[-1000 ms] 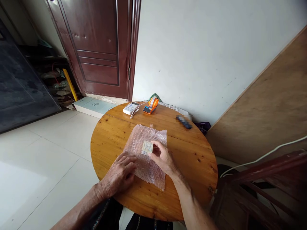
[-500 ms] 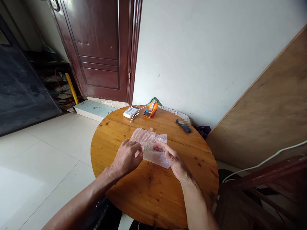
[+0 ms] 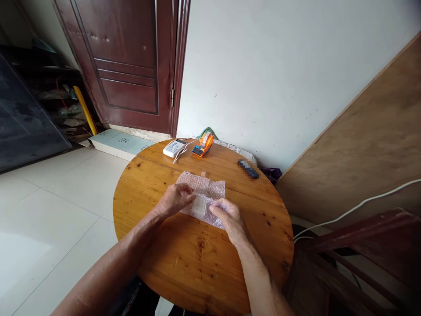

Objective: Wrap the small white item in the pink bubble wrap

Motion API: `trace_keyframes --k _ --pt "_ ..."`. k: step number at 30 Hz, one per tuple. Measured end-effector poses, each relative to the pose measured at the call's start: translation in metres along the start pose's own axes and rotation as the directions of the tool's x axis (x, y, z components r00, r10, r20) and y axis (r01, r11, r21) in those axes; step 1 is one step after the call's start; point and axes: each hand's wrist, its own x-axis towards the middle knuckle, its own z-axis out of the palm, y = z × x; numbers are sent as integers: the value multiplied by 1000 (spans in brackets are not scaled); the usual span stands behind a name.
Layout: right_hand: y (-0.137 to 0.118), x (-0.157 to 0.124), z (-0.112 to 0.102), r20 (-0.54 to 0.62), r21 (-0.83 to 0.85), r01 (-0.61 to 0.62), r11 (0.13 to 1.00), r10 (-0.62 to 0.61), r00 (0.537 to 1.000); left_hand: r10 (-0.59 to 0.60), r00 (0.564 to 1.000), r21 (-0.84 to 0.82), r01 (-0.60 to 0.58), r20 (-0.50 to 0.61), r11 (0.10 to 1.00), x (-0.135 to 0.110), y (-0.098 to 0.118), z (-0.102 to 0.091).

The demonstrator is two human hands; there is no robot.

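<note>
The near half of the bubble wrap (image 3: 210, 189) has been folded up since a second ago. It now covers the small box (image 3: 199, 204), which lay bare on top of the sheet before and shows only dimly through the bubbles. Both hands have moved up the table with the fold.

The box sits mid-table inside the doubled wrap. The left hand (image 3: 174, 199) has its fingers curled against the left side of the bundle, just beside the box; I cannot tell whether it grips or only presses. The right hand (image 3: 229, 217) pinches the near right edge of the wrap between thumb and fingertips.

I judge the step in hand to be the first fold over the box. Another turn would call for holding the box still through the wrap, since the springy sheet is likely to open again.

Farther off, at the far rim of the round wooden table (image 3: 197, 259), stand an orange tape dispenser (image 3: 203, 146) and a white gadget (image 3: 173, 148) with a cord.
</note>
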Motion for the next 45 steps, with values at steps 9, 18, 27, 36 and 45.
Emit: trace_keyframes --k 9,18,27,36,45 --pt "2 1 3 -16 41 -55 998 55 998 17 1000 -139 -15 15 990 1 5 5" --pt "6 2 1 74 120 -104 987 96 993 -18 998 -246 31 58 969 4 -1 9" --pt "14 5 -7 10 -314 18 949 -15 1000 -7 997 -302 31 82 953 4 -5 11" --pt "-15 -20 7 37 -689 532 492 -709 704 14 999 -228 -2 53 974 5 -5 12" --pt "-15 -20 20 325 -697 620 360 -613 720 13 1000 29 -14 22 999 8 -1 -1"
